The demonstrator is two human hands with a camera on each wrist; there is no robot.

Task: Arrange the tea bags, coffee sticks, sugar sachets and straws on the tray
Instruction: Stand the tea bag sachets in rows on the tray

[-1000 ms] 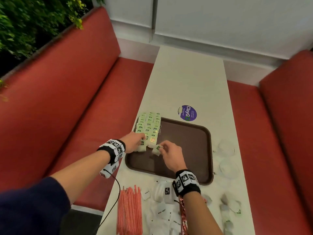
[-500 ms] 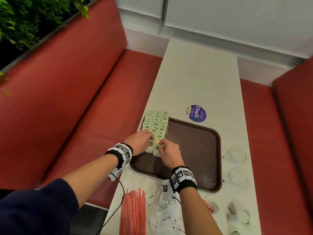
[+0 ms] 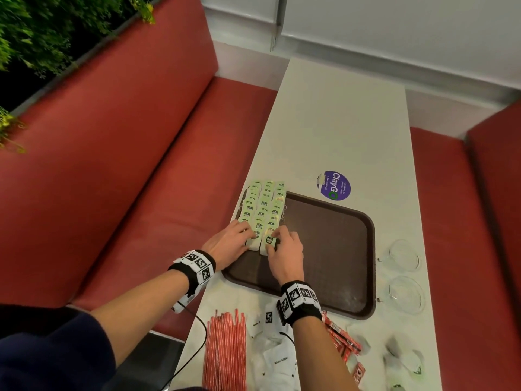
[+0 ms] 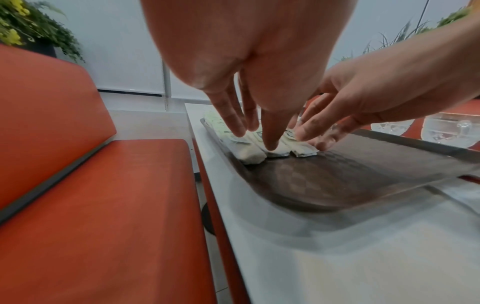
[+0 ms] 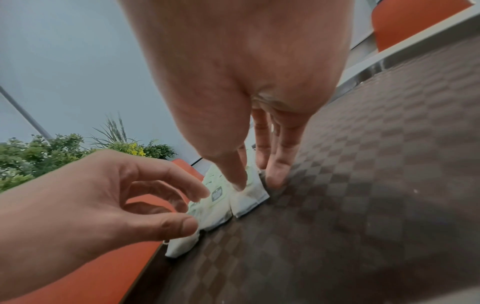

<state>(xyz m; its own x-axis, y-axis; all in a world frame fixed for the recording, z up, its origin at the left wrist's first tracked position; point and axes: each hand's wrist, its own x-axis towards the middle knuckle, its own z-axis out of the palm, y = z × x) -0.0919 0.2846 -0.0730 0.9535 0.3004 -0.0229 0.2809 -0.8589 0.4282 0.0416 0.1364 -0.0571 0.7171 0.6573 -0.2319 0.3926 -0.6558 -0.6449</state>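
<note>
A brown tray (image 3: 332, 249) lies on the white table. Green-tagged tea bags (image 3: 265, 207) lie in three rows along its left side. My left hand (image 3: 251, 235) rests with straight fingers on the near ends of the left and middle rows (image 4: 252, 156). My right hand (image 3: 275, 238) presses its thumb on the nearest bag (image 5: 249, 199) of the right row, with its fingers straight beside that bag on the tray (image 5: 363, 185). Red-striped straws (image 3: 225, 354), white sugar sachets (image 3: 277, 361) and red coffee sticks (image 3: 342, 338) lie on the table near me.
Two glass cups (image 3: 403, 256) stand right of the tray. A purple sticker (image 3: 335, 185) is on the table beyond it. Some loose tea bags (image 3: 406, 359) lie at the near right. Red benches (image 3: 141, 165) flank the table.
My right hand brought a tea bag forward and set it at the near end of the right row. My left hand stayed at the rows' near end.
</note>
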